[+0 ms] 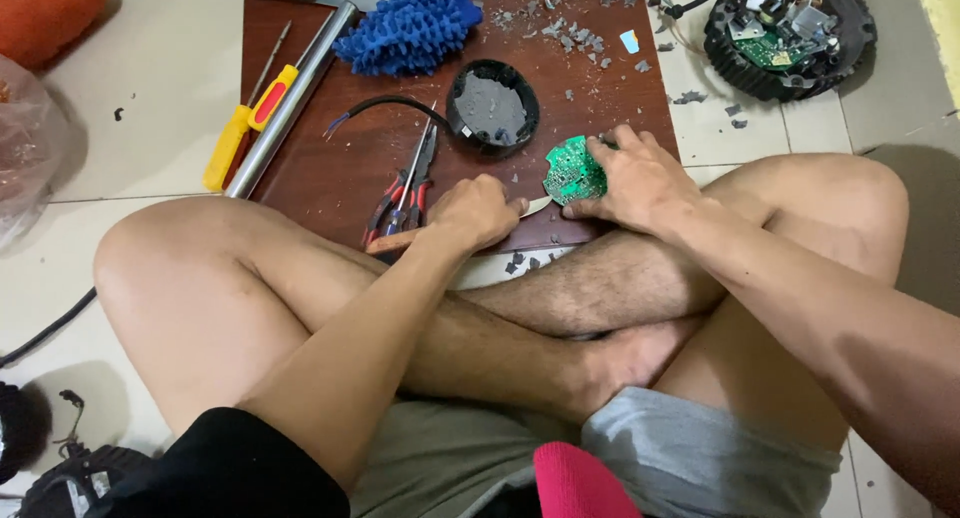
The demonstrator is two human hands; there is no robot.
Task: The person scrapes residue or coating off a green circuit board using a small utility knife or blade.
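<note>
I sit cross-legged on a tiled floor in front of a dark wooden board (340, 168). My right hand (640, 183) presses a round green circuit board (572, 170) flat on the wood. My left hand (478, 210) is closed around a small knife with a wooden handle (392, 242). Its pale blade (538, 206) points at the lower edge of the circuit board. Just beyond stands a black round housing (492, 108) filled with grey potting material and trailing a black cable.
Red-handled pliers (405, 188), a yellow screwdriver (245, 123), a metal bar (290, 98) and a blue fluffy cloth (415, 23) lie on the board among grey crumbs. A black round electronic unit (790, 33) sits on the floor at the top right.
</note>
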